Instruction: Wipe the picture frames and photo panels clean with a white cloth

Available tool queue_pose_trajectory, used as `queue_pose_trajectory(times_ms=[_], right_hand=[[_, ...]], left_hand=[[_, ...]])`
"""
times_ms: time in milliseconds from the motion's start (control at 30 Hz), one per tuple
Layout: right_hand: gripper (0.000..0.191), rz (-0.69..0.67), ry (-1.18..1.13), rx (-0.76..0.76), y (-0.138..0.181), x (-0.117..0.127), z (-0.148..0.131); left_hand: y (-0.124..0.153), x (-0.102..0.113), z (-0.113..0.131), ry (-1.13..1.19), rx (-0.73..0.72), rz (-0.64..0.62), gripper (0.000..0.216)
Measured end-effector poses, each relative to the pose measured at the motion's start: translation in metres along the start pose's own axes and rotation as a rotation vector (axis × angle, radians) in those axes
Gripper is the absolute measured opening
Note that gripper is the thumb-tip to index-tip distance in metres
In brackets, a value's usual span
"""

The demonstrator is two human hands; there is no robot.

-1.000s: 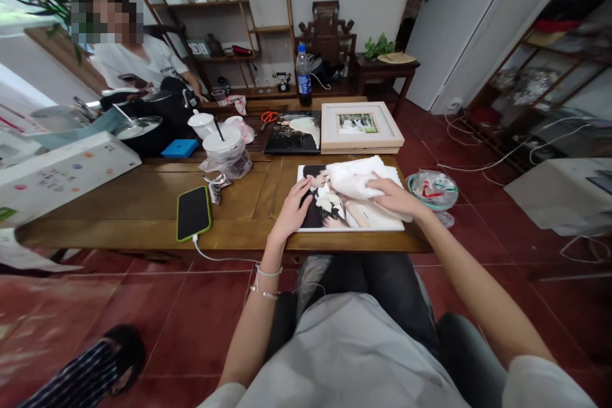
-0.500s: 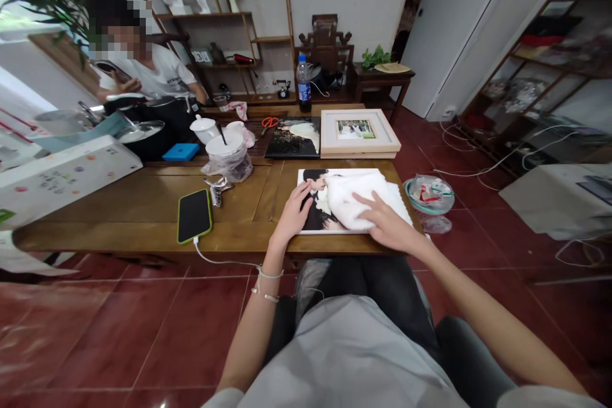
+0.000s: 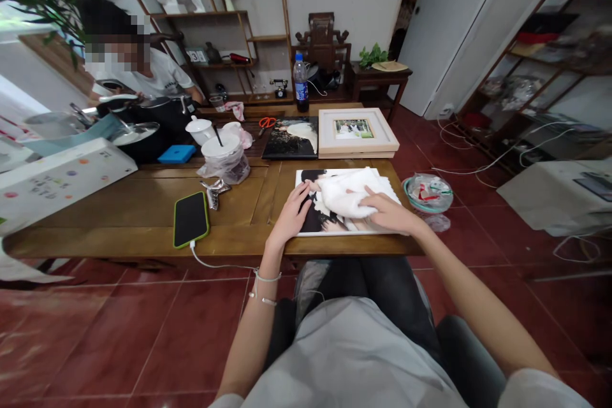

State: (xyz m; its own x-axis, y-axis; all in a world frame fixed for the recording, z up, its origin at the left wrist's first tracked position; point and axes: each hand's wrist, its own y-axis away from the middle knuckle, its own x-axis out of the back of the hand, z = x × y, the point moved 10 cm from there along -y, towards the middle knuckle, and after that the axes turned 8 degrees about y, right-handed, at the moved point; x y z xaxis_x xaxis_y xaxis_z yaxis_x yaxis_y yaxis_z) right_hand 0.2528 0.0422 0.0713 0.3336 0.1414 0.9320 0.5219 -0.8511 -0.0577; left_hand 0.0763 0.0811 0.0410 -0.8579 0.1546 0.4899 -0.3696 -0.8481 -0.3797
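Note:
A white-edged photo panel (image 3: 329, 225) lies flat at the near edge of the table, printed with people in dark and pale clothes. My left hand (image 3: 291, 213) rests on its left side with fingers stretched out and holds nothing. On the panel's right part lies a bunched white cloth (image 3: 342, 194), covering much of the picture. My right hand (image 3: 391, 213) has its fingers closed on the cloth's near edge, which looks folded up under them.
Behind the panel are a framed photo (image 3: 356, 131), a dark picture panel (image 3: 287, 148) and orange-handled scissors (image 3: 266, 122). Leftward are a charging phone (image 3: 191, 220) and a bagged cup (image 3: 224, 156). A cola bottle (image 3: 301, 86) stands farther back. Another person (image 3: 162, 73) sits far left.
My right hand has gone from lying spread on the cloth to gripping its near edge. The cloth is gathered up, baring more of the panel's lower right. My left hand stays put.

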Motion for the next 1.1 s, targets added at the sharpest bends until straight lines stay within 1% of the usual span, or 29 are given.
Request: queue_pose_trajectory(times_ms=[100, 200, 300, 367, 433, 500, 600, 700, 800, 867, 933, 1033, 1100], right_hand=[[0.046, 0.044, 0.068, 0.024, -0.033, 0.001, 0.001], [0.053, 0.073, 0.171, 0.024, -0.06, -0.001, -0.001], [0.057, 0.077, 0.25, -0.012, -0.075, -0.003, -0.002], [0.056, 0.072, 0.259, -0.009, -0.074, -0.003, -0.006], [0.055, 0.06, 0.259, 0.014, -0.065, -0.004, -0.013], [0.056, 0.039, 0.262, 0.064, -0.048, -0.008, -0.026], [0.056, -0.007, 0.269, 0.15, -0.011, -0.019, -0.053], [0.055, -0.046, 0.252, 0.197, 0.026, -0.024, -0.078], [0.055, -0.13, 0.169, 0.222, 0.052, -0.023, -0.09], [0.056, -0.174, 0.076, 0.234, 0.061, -0.018, -0.085], [0.053, -0.19, -0.026, 0.213, 0.061, -0.01, -0.066], [0.044, -0.195, -0.125, 0.079, 0.047, -0.002, -0.017], [0.04, -0.171, -0.128, -0.021, 0.03, 0.003, 0.015]], left_hand=[[0.0, 0.0, 0.0, 0.01, -0.002, 0.003, 0.042], [0.0, -0.001, -0.001, 0.013, 0.005, -0.003, 0.042], [0.001, 0.0, -0.001, 0.013, 0.009, 0.005, 0.041], [0.001, 0.0, -0.001, 0.016, 0.011, 0.012, 0.041], [0.0, 0.0, -0.001, 0.016, 0.014, 0.016, 0.041], [0.0, 0.001, -0.001, 0.014, 0.017, 0.022, 0.041], [0.0, 0.001, 0.0, 0.017, 0.017, 0.029, 0.041], [0.0, 0.002, 0.001, 0.02, 0.014, 0.027, 0.04], [0.001, 0.001, 0.0, 0.012, 0.018, 0.025, 0.04], [0.001, 0.001, -0.001, 0.009, 0.017, 0.024, 0.04], [0.0, 0.001, -0.001, 0.014, 0.014, 0.02, 0.04], [0.0, 0.001, -0.001, 0.022, 0.014, 0.017, 0.04], [0.0, 0.001, 0.0, 0.021, 0.019, 0.016, 0.041]])
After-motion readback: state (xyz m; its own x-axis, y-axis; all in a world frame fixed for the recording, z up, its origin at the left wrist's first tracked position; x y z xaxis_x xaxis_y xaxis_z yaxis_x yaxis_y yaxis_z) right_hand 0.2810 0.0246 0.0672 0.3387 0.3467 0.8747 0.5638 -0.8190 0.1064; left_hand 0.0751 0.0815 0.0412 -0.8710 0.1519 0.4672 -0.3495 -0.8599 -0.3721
